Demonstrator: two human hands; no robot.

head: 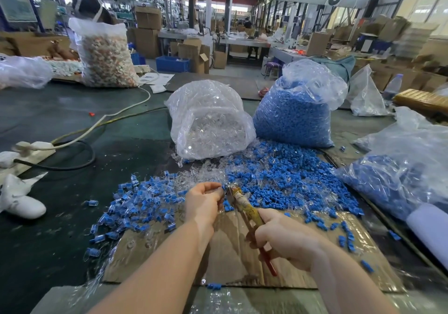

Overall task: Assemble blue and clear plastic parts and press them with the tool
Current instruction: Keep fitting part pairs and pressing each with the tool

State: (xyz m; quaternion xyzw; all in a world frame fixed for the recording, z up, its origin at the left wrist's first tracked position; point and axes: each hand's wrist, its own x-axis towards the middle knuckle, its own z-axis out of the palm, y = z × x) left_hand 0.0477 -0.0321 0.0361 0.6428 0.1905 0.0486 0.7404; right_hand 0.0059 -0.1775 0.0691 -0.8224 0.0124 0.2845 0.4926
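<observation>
**Pliers meet a small part over a cardboard mat**

We see our work surface, a flattened cardboard sheet [232, 253], bare in the middle between our forearms and crowded along its far edge. Our left hand [203, 202] curls its fingers around a small part at the pliers' nose; the part is too small to make out. Our right hand [283, 238] grips the pliers [244, 209] by their handles. We cannot read any writing.

Just beyond the hands, loose blue parts [291, 180] spread to the right, and assembled blue-and-clear pieces [135, 202] lie heaped to the left. Behind them stand a plastic bag of clear parts [208, 124] and, touching its right side, a bag of blue parts [295, 117]. A third bag of blue pieces [392, 182] lies at the right edge. A white power strip [31, 147] sits far left.
</observation>
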